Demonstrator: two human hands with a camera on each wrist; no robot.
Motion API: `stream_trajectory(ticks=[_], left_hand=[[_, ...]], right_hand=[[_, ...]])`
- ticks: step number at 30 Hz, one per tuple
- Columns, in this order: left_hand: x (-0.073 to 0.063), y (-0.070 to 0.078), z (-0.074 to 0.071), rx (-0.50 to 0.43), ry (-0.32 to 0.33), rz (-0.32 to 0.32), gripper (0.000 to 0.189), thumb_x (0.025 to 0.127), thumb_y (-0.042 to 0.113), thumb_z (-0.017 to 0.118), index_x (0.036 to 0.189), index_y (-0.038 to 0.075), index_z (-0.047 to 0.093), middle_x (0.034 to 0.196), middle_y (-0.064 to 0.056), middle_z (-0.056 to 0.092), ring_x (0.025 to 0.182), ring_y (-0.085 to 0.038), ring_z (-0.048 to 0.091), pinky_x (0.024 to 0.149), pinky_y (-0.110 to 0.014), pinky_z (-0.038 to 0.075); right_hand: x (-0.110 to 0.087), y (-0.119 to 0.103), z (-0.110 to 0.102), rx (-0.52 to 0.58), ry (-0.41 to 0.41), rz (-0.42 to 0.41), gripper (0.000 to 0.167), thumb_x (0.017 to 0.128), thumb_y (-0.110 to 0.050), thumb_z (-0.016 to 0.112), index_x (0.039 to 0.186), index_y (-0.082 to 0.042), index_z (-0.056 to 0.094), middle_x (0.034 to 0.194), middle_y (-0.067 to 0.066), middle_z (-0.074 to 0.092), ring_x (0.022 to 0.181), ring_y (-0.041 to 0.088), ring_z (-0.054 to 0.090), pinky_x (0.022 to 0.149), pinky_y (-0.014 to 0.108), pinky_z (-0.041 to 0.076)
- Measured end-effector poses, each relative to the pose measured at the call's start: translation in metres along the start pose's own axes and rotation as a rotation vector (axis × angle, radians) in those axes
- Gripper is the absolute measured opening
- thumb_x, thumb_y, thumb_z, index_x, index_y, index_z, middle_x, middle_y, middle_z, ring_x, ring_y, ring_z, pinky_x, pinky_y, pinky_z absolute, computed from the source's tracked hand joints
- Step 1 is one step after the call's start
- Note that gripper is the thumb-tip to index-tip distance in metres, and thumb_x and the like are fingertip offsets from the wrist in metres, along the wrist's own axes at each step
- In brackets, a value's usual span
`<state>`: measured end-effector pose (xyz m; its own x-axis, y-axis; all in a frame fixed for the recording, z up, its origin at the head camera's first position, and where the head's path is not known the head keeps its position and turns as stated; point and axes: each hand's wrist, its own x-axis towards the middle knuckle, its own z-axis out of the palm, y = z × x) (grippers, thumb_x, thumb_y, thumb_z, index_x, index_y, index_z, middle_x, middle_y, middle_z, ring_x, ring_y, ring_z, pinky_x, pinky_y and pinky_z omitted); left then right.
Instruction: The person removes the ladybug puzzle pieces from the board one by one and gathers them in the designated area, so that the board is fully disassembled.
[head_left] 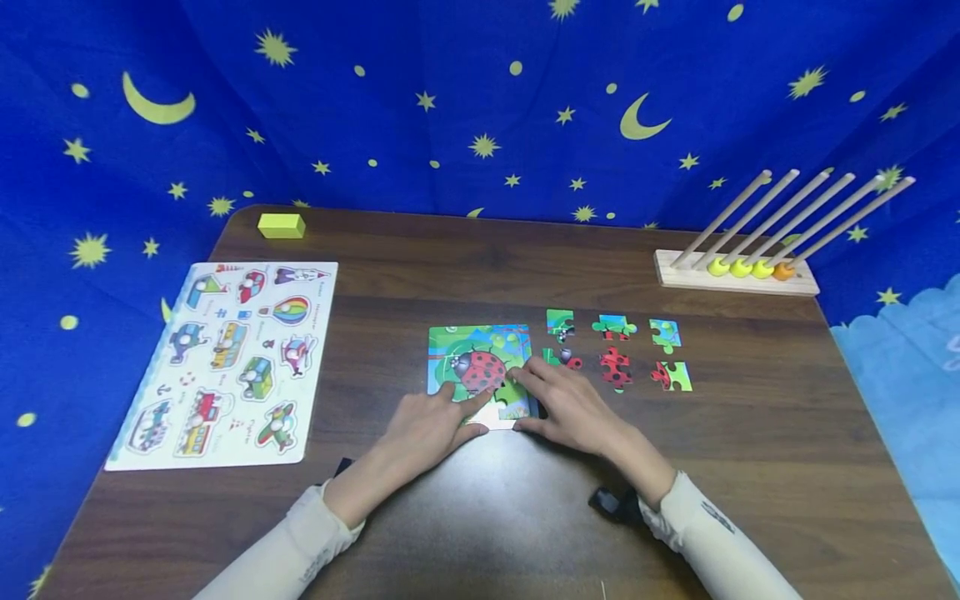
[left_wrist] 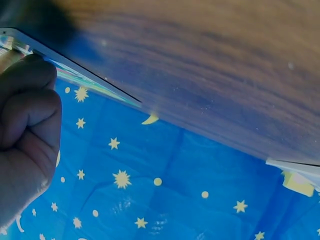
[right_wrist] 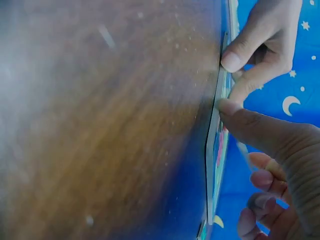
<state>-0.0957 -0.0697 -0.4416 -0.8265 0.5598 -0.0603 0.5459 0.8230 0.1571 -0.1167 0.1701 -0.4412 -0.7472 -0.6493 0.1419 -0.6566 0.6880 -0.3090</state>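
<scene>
A jigsaw board (head_left: 442, 337) with a ladybird picture lies at the middle of the table, its lower part bare white. My left hand (head_left: 423, 425) touches the lower part of the picture with its extended index finger, thumb at the near edge. Over the board's right side, my right hand (head_left: 573, 408) touches the picture with its fingertips, its thumb (right_wrist: 245, 120) against the near edge. A green puzzle piece (head_left: 515, 408) at the lower right lies between the hands. In the left wrist view, the left hand's (left_wrist: 30, 110) outer fingers are bent.
Several loose puzzle pieces (head_left: 615, 367) lie in two rows right of the board. A vehicle picture board (head_left: 318, 367) is at the left, with a yellow block (head_left: 281, 226) behind it. Back right stands a wooden peg stand (head_left: 735, 282) with beads. A starry blue curtain (head_left: 420, 150) hangs behind.
</scene>
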Motion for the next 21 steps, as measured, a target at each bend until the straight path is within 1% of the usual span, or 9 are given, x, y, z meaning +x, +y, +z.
stream_trajectory(ticks=[3,8,10,12,15,21], left_hand=[[0.0003,0.0001,0.0003,-0.009,-0.007,-0.005,0.049,0.096,0.056,0.054,0.141,0.036,0.056,0.105,-0.016,0.069,0.056,-0.021,0.057,0.048,-0.035,0.044],[0.0007,0.0011,0.0008,-0.029,-0.034,-0.015,0.05,0.097,0.056,0.054,0.143,0.037,0.053,0.113,-0.019,0.068,0.053,-0.02,0.052,0.049,-0.033,0.043],[0.0004,0.0015,0.0008,-0.028,-0.041,-0.016,0.051,0.097,0.056,0.054,0.144,0.037,0.052,0.116,-0.02,0.067,0.053,-0.021,0.053,0.049,-0.033,0.044],[0.0001,0.0019,0.0002,-0.025,-0.044,-0.016,0.051,0.097,0.056,0.053,0.144,0.037,0.052,0.117,-0.02,0.067,0.053,-0.02,0.052,0.049,-0.033,0.043],[-0.0001,0.002,0.0002,-0.016,-0.036,-0.017,0.05,0.097,0.056,0.053,0.144,0.037,0.052,0.115,-0.019,0.067,0.052,-0.02,0.05,0.049,-0.033,0.043],[-0.0009,0.0013,0.0015,-0.005,-0.002,-0.011,0.05,0.096,0.056,0.055,0.143,0.037,0.054,0.108,-0.017,0.069,0.049,-0.017,0.046,0.046,-0.031,0.04]], right_hand=[[0.0005,0.0015,0.0009,0.046,-0.036,0.029,0.065,0.077,-0.037,0.085,0.13,-0.006,0.064,0.101,0.0,0.053,0.073,0.01,0.043,0.061,0.022,0.038],[0.0017,0.0072,0.0005,0.184,-0.125,0.147,0.064,0.076,-0.039,0.085,0.13,-0.01,0.065,0.1,0.0,0.05,0.07,0.008,0.041,0.058,0.02,0.034],[0.0017,0.0087,0.0001,0.22,-0.148,0.17,0.064,0.077,-0.039,0.085,0.13,-0.011,0.065,0.1,0.001,0.05,0.069,0.008,0.041,0.057,0.019,0.034],[0.0019,0.0095,-0.0003,0.236,-0.156,0.173,0.063,0.078,-0.039,0.085,0.131,-0.011,0.065,0.098,0.001,0.05,0.069,0.008,0.041,0.057,0.019,0.033],[0.0027,0.0096,-0.0006,0.237,-0.15,0.156,0.063,0.078,-0.039,0.084,0.13,-0.011,0.065,0.097,0.0,0.049,0.07,0.008,0.041,0.057,0.019,0.034],[0.0042,0.009,-0.0002,0.226,-0.148,0.116,0.059,0.078,-0.039,0.084,0.127,-0.011,0.067,0.096,-0.001,0.049,0.072,0.007,0.041,0.058,0.019,0.036]])
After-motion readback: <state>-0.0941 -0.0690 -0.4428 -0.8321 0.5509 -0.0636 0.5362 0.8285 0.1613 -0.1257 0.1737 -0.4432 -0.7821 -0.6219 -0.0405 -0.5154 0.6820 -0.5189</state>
